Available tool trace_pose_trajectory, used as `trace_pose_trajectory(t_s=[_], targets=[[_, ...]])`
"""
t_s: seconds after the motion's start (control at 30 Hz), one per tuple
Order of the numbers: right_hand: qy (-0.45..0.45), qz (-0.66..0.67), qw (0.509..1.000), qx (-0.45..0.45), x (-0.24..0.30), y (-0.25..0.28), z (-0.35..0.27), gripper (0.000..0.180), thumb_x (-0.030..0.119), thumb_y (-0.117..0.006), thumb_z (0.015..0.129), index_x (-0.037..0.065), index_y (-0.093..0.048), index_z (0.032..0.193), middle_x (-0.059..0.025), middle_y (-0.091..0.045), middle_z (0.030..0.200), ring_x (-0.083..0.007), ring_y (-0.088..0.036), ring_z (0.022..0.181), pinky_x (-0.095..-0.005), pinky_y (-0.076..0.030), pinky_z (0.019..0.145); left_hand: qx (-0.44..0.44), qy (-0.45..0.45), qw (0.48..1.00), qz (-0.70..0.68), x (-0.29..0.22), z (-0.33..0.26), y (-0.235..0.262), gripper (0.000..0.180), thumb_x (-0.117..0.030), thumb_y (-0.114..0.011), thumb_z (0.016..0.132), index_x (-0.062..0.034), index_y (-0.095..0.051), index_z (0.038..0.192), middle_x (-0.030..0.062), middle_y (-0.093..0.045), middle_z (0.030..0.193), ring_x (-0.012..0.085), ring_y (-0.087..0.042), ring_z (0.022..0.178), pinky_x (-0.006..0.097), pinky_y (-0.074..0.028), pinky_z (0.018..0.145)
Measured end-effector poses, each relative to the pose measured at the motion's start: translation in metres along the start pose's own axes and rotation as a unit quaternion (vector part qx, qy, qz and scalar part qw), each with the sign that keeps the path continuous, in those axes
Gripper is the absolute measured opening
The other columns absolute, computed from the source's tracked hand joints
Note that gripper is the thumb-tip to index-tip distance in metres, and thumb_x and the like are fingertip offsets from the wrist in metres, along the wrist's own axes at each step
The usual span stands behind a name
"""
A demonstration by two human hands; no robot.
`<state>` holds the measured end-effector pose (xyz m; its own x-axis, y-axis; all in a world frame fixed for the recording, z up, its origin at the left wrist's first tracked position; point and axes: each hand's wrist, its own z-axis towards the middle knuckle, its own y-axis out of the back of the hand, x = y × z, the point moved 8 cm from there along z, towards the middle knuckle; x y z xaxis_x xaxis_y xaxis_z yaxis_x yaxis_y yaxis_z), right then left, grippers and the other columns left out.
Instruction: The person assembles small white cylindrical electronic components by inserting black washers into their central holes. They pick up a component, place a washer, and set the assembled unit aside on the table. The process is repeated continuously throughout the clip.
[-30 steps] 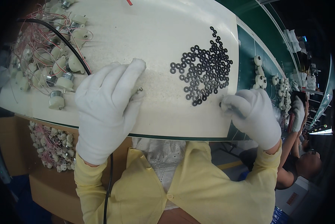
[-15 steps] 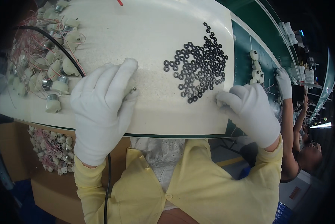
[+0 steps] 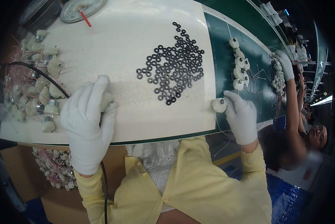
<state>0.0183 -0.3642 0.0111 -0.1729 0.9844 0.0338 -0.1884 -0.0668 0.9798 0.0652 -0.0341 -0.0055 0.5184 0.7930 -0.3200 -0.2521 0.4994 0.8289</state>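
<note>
My left hand wears a white glove and is closed around a small white part on the white work mat. My right hand, also gloved, grips a small white round motor part at the mat's right edge, over the green conveyor belt. A heap of several black rubber rings lies on the mat between and beyond both hands.
A pile of white wired motor parts lies at the mat's left, with a black cable across it. Several finished white parts sit on the belt. A co-worker's gloved hand reaches onto the belt at right. A box of parts sits below.
My right hand moved right from the ring heap to the mat's edge and now holds a white motor part over the belt. My left hand stayed in place.
</note>
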Motion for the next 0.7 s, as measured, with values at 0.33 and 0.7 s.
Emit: trace_pose_trajectory(t_s=[0.33,0.7], targets=[[0.019,-0.021,0.999,-0.016,0.026,0.008,0.001,0.055,0.043,-0.085,0.080,0.013,-0.067,0.123,-0.0064,-0.063,0.081,-0.0284,-0.060,0.069,-0.0407,-0.044,0.067,0.014,0.004,1.000,-0.020,-0.004,0.005,0.001,0.059,-0.006,-0.076,0.080,-0.0005,-0.060,0.137,0.0147,-0.068,0.114,0.0357,-0.064,0.103,0.045,-0.049,0.088],[-0.236,0.163,0.958,0.017,-0.077,-0.003,-0.040,0.050,0.021,-0.085,0.083,0.006,-0.069,0.128,-0.0113,-0.069,0.084,-0.0222,-0.067,0.071,-0.0348,-0.053,0.067,0.016,0.002,1.000,-0.004,-0.005,0.003,0.002,0.052,-0.006,-0.073,0.090,-0.0001,-0.060,0.140,0.0156,-0.070,0.117,0.0341,-0.065,0.106,0.043,-0.049,0.094]])
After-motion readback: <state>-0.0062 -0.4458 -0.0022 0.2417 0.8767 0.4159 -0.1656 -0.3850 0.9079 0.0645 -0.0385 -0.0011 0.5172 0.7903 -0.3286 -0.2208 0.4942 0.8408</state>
